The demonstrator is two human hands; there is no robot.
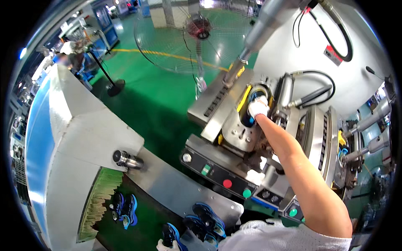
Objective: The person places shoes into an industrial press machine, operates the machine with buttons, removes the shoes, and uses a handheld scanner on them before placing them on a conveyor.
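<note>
My right hand [258,106], in a white glove, reaches into the press on the right. Its fingers are closed on a dark shoe with blue trim [248,120] that sits in the machine's metal holder [238,133]; the glove hides part of the shoe. At the bottom edge my left hand [167,246], gloved too and partly cut off by the frame, grips a black sneaker with a blue sole [171,235]. More black and blue sneakers [208,217] lie just right of it, by the metal ledge.
A control panel [217,178] with red and green buttons fronts the press. Left stands a pale machine housing [71,167] with a fringed green opening [98,201]; a pair of sneakers [125,209] lies beside the fringe. A large fan [197,29] stands behind. A person [69,52] is far left.
</note>
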